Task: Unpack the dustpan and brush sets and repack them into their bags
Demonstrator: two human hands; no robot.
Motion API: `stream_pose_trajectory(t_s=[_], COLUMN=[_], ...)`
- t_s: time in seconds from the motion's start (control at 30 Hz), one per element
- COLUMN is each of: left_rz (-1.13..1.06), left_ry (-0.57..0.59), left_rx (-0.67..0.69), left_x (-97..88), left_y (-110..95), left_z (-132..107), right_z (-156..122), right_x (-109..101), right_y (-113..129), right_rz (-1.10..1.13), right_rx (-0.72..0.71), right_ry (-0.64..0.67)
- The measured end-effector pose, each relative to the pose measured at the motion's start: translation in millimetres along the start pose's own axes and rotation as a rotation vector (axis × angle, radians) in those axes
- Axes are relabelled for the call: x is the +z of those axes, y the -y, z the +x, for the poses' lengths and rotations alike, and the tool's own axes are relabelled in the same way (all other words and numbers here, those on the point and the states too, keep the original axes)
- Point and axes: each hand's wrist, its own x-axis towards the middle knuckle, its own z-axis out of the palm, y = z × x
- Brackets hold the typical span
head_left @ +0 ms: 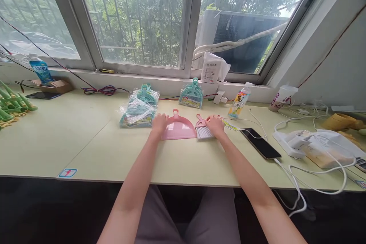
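A small pink dustpan lies flat on the pale green table. My left hand rests on its left edge with curled fingers. Just to the right lies a pink mini brush with white bristles, and my right hand is closed on its right side. A yellow label strip lies right of that hand.
A pile of wrapped teal dustpan sets sits left of the pink one, another teal set leans on the sill. A drink bottle, a phone, a power strip with white cables and a cup lie to the right. Green items lie far left.
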Motion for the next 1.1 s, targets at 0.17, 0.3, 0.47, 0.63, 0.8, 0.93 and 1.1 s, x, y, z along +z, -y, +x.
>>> stream_pose_trajectory(t_s=[0.17, 0.3, 0.47, 0.63, 0.8, 0.93, 1.1], left_rz=[-0.02, -0.067, -0.026, 0.031, 0.06, 0.062, 0.018], left_ry=[-0.081, -0.062, 0.013, 0.031, 0.043, 0.052, 0.074], left_rx=[-0.002, 0.019, 0.029, 0.027, 0.034, 0.038, 0.097], left_x=[-0.5, 1.7, 4.4, 3.8, 0.4, -0.5, 5.8], left_y=[-1.4, 2.7, 5.3, 3.3, 0.0, -2.0, -15.9], left_z=[1.5, 3.9, 6.5, 5.8, 2.2, 0.5, -6.3], right_z=[-5.8, -7.4, -9.0, -10.3, -10.2, -7.8, -5.5], right_x=[2.9, 5.7, 0.8, -11.6, -18.4, -20.4, -28.7], right_y=[-7.0, 2.4, 10.6, 5.1, 1.3, -1.4, -3.9], right_rz=[0.008, -0.026, -0.08, -0.046, -0.084, -0.08, 0.064], right_rx=[0.035, -0.006, -0.024, -0.027, -0.075, -0.057, -0.008], right_ry=[-0.035, -0.021, 0.11, 0.177, 0.161, 0.151, 0.01])
